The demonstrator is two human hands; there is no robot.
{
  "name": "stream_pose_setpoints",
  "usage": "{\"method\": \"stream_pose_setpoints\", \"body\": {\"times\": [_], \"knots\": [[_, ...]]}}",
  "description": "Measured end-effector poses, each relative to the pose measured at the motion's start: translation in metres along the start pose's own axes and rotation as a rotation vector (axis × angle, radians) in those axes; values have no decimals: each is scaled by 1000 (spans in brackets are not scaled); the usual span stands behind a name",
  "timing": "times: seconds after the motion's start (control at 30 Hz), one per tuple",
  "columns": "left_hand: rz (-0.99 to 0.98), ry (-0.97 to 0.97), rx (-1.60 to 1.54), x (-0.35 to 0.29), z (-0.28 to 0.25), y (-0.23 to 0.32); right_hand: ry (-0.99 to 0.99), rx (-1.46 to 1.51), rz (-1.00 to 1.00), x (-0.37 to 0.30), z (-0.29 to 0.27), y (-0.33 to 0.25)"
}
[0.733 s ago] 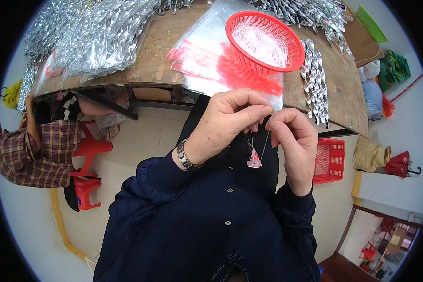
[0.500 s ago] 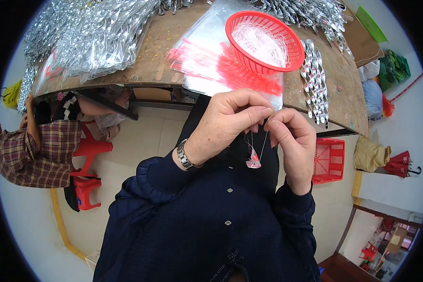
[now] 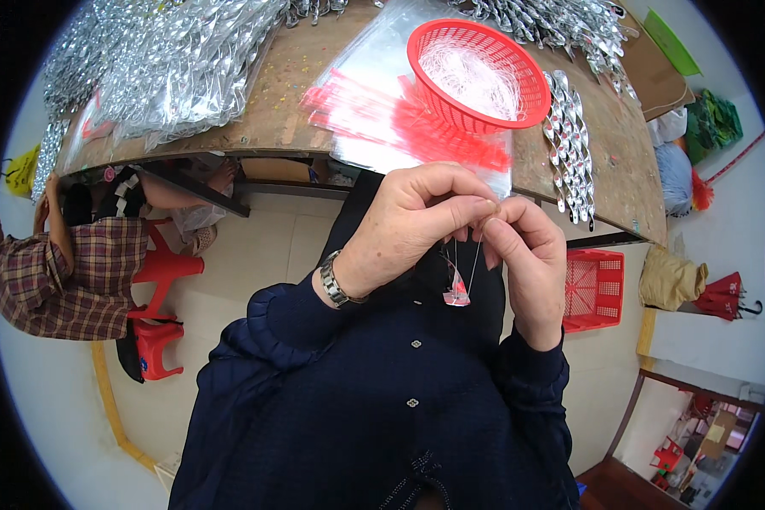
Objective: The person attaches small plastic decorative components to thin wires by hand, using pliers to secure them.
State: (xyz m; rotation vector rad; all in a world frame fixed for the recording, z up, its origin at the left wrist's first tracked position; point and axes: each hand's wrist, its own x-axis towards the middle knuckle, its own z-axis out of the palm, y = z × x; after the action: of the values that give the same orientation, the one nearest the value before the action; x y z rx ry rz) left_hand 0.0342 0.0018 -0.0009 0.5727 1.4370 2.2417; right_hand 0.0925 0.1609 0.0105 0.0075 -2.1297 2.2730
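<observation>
My left hand (image 3: pixel 421 208) and my right hand (image 3: pixel 531 259) meet in front of my body, just off the table's near edge. Both pinch thin string (image 3: pixel 474 270) between thumb and forefinger, fingertips touching. Below them hangs a shiny, twisted foil piece (image 3: pixel 457 297) with pink reflections on it. Part of the foil and the string's upper end are hidden by my fingers. Beyond my hands, a red plastic basket (image 3: pixel 531 72) holds a tangle of whitish string loops (image 3: pixel 476 81). To its right lie several silver twisted foil strips (image 3: pixel 569 149).
Clear plastic bags with red edges (image 3: pixel 399 127) lie under the basket on the wooden table (image 3: pixel 293 110). Silver strips (image 3: pixel 170 68) are heaped at the left. A person in a plaid shirt (image 3: pixel 76 280) sits at left by red stools (image 3: pixel 157 340). A red crate (image 3: pixel 595 289) stands below right.
My right hand has shifted slightly left and its fingertips have closed against the left ones. The hanging foil piece has swung a little.
</observation>
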Motion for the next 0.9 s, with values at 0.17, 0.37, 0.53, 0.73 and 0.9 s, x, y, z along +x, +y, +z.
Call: {"method": "stream_pose_setpoints", "body": {"times": [0.17, 0.37, 0.53, 0.73, 0.9], "knots": [[4, -6, -13, 1, 2, 0, -7, 14, 2, -1, 0, -1], [12, -15, -5, 1, 1, -2, -9, 22, 12, 0, 0, 0], [-4, -21, 10, 1, 1, -1, -12, 24, 18, -1, 0, 1], [-17, -21, -29, 1, -1, -1, -46, 1, 33, 0, -4, 0], [-34, -32, 34, 1, -1, 0, -22, -95, 26, -1, -6, -10]]}}
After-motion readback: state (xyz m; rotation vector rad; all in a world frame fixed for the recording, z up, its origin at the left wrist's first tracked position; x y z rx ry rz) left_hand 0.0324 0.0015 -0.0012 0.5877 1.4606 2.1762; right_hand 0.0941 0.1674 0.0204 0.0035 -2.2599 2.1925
